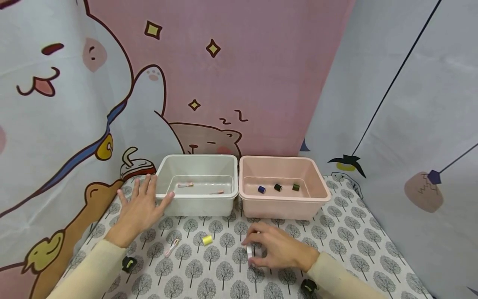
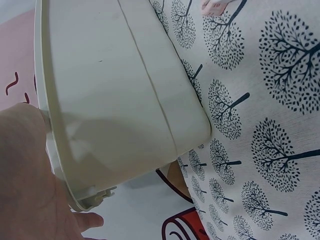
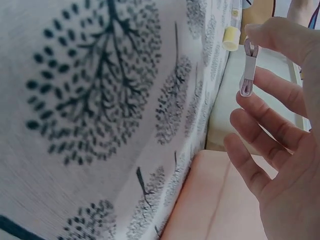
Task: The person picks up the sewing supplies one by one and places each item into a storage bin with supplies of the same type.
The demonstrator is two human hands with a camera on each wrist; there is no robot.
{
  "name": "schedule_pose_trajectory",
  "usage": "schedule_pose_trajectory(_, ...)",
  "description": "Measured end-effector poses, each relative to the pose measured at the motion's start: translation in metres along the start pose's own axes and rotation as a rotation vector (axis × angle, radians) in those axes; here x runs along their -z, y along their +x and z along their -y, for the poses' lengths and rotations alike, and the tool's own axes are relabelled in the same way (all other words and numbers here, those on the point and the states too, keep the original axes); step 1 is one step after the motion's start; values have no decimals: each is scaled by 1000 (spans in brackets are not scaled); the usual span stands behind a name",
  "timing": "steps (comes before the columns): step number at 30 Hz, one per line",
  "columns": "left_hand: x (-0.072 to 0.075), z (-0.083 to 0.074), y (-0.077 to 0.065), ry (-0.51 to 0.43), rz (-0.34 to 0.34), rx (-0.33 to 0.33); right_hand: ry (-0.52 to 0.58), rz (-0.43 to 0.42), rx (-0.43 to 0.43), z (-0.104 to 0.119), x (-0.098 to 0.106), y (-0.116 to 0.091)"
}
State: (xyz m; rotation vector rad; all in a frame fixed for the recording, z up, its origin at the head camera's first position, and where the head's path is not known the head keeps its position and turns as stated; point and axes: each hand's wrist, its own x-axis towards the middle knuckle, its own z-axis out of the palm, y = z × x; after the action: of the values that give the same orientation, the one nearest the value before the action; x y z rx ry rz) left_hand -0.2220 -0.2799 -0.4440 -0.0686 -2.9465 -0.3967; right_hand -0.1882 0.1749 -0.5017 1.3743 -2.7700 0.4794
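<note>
My left hand (image 1: 143,203) rests on the left front corner of a white bin (image 1: 201,205), fingers spread and straight. In the left wrist view the palm lies along that bin's rim (image 2: 55,130). My right hand (image 1: 276,247) pinches a small folded tape measure (image 3: 248,70) with a pale band, between thumb and fingertips, just at the tablecloth. To its left lie a yellow thread spool (image 1: 207,240) and another folded tape measure (image 1: 171,248). Inside the white bin are two folded tape measures (image 1: 185,185). A pink bin (image 1: 284,205) holds a blue spool (image 1: 262,189), a black spool (image 1: 278,187) and a dark green spool (image 1: 296,187).
Both bins stand side by side at the back of the table, on a tree-patterned cloth (image 1: 224,272). Right behind them hangs a printed cartoon curtain (image 1: 261,83). A grey-white curtain (image 1: 410,104) closes off the right side.
</note>
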Motion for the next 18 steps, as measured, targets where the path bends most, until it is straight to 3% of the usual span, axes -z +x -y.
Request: schedule_pose_trajectory(18,0,0,0,-7,-8,0,-26,-76,23,-2,21,9)
